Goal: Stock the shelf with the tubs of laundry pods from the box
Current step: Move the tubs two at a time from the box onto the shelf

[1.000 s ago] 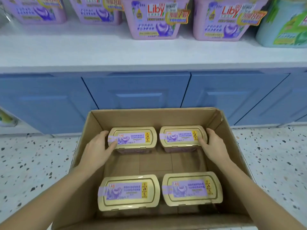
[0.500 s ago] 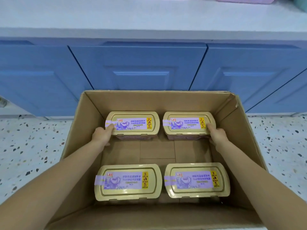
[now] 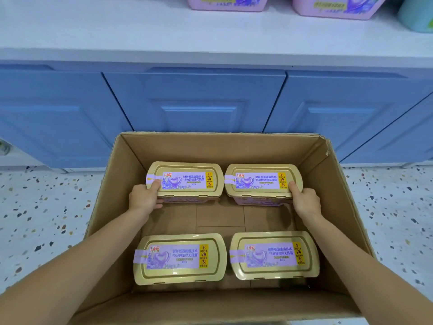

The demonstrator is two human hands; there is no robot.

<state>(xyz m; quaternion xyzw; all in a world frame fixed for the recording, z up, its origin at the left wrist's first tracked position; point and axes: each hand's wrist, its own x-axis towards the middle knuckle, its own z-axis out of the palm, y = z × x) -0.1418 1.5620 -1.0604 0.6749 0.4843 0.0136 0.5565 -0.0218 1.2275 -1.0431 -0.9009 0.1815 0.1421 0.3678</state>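
Bright, even light comes from overhead, cool and bluish. The white shelf (image 3: 117, 26) washes out almost to glare. Inside the box (image 3: 210, 148) soft shadows pool under the tubs (image 3: 185, 181). Straight lines bow toward my view's edges, where detail goes slightly soft.

An open cardboard box (image 3: 222, 146) holds four upright gold-lidded, purple-labelled tubs: 10 o'clock tub (image 3: 187, 180), 2 o'clock tub (image 3: 260, 181), 7 o'clock tub (image 3: 179, 259), 5 o'clock tub (image 3: 274, 255).
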